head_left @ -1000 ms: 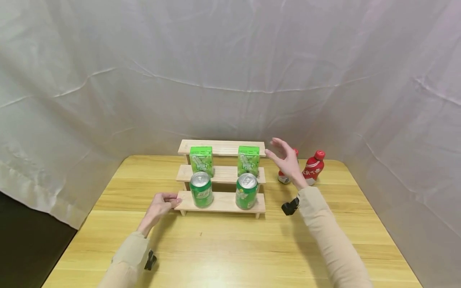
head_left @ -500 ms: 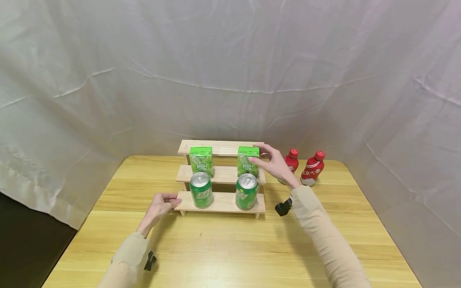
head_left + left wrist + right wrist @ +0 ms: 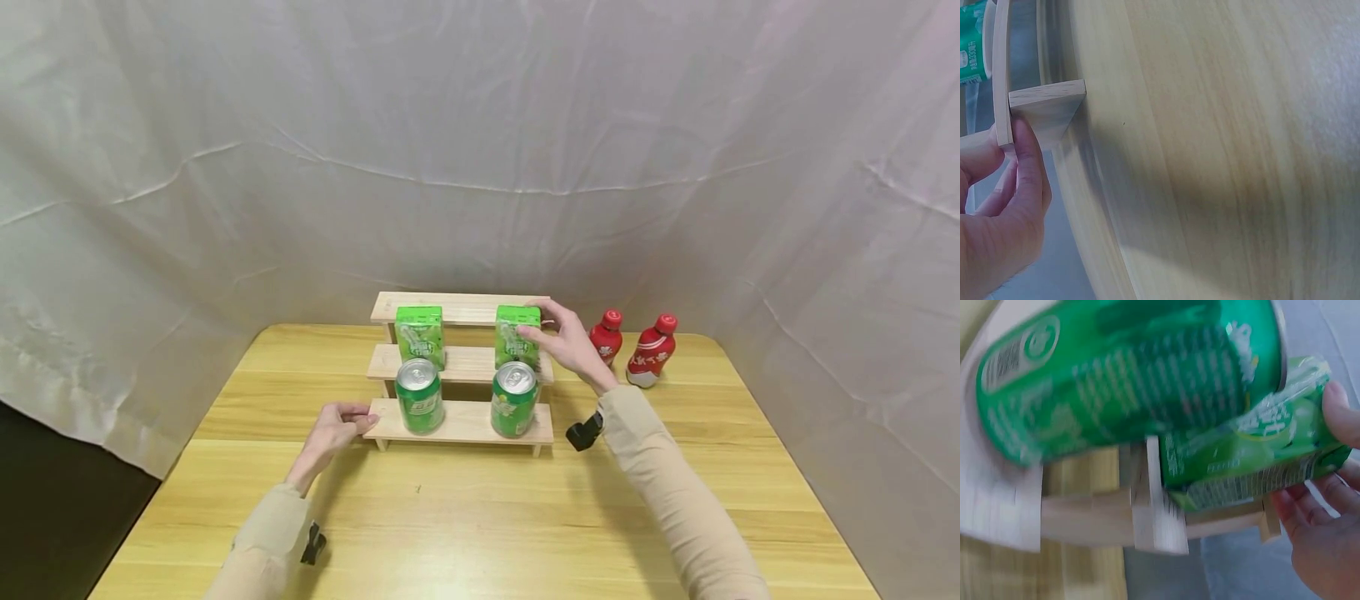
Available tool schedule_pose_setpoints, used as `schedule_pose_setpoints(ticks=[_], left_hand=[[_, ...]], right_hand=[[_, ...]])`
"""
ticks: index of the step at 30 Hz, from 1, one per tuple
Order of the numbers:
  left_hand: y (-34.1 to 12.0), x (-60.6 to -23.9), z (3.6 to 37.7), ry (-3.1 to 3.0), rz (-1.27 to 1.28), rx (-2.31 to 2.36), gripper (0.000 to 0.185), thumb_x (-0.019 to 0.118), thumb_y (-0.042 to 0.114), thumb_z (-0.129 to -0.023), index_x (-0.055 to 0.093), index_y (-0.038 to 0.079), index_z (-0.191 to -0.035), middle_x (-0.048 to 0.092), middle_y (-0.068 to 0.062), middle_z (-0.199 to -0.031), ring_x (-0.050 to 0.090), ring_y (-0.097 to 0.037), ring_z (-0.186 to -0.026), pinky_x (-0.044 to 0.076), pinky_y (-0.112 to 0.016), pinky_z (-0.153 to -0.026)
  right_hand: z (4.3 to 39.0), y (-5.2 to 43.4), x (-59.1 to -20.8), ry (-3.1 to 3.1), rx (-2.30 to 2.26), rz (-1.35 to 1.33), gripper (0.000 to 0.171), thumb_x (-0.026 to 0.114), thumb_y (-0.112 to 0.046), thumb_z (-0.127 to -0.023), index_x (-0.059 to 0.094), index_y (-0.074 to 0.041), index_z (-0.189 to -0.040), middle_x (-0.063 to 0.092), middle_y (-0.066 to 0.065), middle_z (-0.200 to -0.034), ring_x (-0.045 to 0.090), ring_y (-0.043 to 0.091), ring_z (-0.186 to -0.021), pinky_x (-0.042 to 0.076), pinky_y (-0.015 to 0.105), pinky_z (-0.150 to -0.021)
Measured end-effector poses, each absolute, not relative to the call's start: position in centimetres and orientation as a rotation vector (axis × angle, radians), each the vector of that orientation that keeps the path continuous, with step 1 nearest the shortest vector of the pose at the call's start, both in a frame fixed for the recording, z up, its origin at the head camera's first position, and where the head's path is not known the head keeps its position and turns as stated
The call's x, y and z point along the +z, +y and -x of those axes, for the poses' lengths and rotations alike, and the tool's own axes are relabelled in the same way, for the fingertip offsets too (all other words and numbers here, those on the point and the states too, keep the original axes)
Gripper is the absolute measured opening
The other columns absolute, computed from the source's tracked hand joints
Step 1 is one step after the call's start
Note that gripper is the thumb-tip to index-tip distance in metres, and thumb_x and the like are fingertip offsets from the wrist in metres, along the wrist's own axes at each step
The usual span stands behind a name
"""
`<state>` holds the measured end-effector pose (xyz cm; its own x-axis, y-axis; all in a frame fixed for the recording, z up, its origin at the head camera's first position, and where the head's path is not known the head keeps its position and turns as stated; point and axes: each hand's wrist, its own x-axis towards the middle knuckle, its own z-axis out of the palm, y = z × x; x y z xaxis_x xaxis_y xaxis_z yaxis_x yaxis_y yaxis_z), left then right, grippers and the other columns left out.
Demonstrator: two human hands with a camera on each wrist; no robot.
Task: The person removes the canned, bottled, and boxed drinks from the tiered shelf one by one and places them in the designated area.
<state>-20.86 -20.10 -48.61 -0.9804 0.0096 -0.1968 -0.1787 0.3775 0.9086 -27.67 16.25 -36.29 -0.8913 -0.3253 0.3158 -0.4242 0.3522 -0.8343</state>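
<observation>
A three-tier wooden rack (image 3: pixel 465 422) stands on the table. My left hand (image 3: pixel 332 429) pinches the left end of its lowest board, thumb above and fingers below, as the left wrist view shows. With thumb and fingers, my right hand (image 3: pixel 572 340) grips the right-hand green juice box (image 3: pixel 506 343) near its top; the box stands on the middle tier. In the right wrist view the thumb lies on one face of that box and fingers on another. A second juice box (image 3: pixel 420 337) stands to its left. Two green soda cans, a left can (image 3: pixel 420 400) and a right can (image 3: pixel 513 408), occupy the lowest tier.
Two red-capped bottles, a nearer-to-hand bottle (image 3: pixel 607 333) and an outer bottle (image 3: pixel 651 352), stand on the table right of the rack. A pale curtain (image 3: pixel 480 167) hangs behind and around the wooden table (image 3: pixel 450 525).
My right hand has moved left from beside the rack, with fingers spread, and taken hold of the right juice box. My left hand stays on the rack's lowest board.
</observation>
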Motion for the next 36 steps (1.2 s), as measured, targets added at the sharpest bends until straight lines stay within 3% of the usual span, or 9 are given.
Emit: schedule_pose_setpoints(ticks=[5, 12, 19, 28, 36], left_hand=[[-20.3, -48.3, 20.4, 2.455, 0.057, 1.724, 0.044, 0.064, 0.017, -0.08, 0.053, -0.014, -0.109, 0.064, -0.021, -0.094, 0.06, -0.01, -0.074, 0.053, -0.022, -0.066], [-20.0, -48.5, 20.7, 2.461, 0.195, 1.641, 0.04, 0.06, 0.012, -0.083, 0.051, -0.012, -0.114, 0.06, -0.025, -0.104, 0.06, -0.014, -0.08, 0.053, -0.026, -0.071], [-19.9, -48.5, 20.8, 2.458, 0.191, 1.622, 0.041, 0.059, 0.012, -0.084, 0.049, -0.011, -0.116, 0.059, -0.026, -0.108, 0.06, -0.014, -0.082, 0.053, -0.028, -0.075], [-19.9, -48.7, 20.9, 2.467, 0.188, 1.631, 0.04, 0.059, 0.012, -0.083, 0.05, -0.011, -0.115, 0.059, -0.026, -0.107, 0.06, -0.013, -0.081, 0.053, -0.031, -0.076], [-19.9, -48.6, 20.9, 2.463, 0.192, 1.65, 0.04, 0.06, 0.012, -0.083, 0.05, -0.012, -0.115, 0.059, -0.026, -0.105, 0.059, -0.013, -0.08, 0.053, -0.034, -0.076]], right_hand=[[27.6, 16.0, -36.4, -2.481, 1.625, -0.656, 0.037, 0.064, -0.01, -0.081, 0.052, 0.0, -0.115, 0.059, 0.02, -0.1, 0.053, 0.03, -0.096, 0.044, 0.044, -0.087], [28.3, 16.8, -37.6, -2.476, 1.692, -0.595, 0.043, 0.065, -0.022, -0.08, 0.051, -0.008, -0.119, 0.059, 0.014, -0.107, 0.055, 0.023, -0.099, 0.047, 0.035, -0.085], [27.9, 19.1, -36.9, -2.494, 1.696, -0.521, 0.046, 0.064, -0.031, -0.08, 0.05, -0.015, -0.12, 0.058, 0.013, -0.114, 0.055, 0.023, -0.105, 0.047, 0.034, -0.087], [27.2, 23.8, -35.6, -2.539, 1.643, -0.502, 0.042, 0.063, -0.027, -0.082, 0.05, -0.015, -0.12, 0.058, 0.009, -0.109, 0.057, 0.011, -0.09, 0.051, 0.028, -0.073], [27.4, 28.8, -36.3, -2.552, 1.573, -0.508, 0.04, 0.061, -0.021, -0.083, 0.05, -0.01, -0.12, 0.06, -0.007, -0.099, 0.06, 0.006, -0.082, 0.051, 0.021, -0.065]])
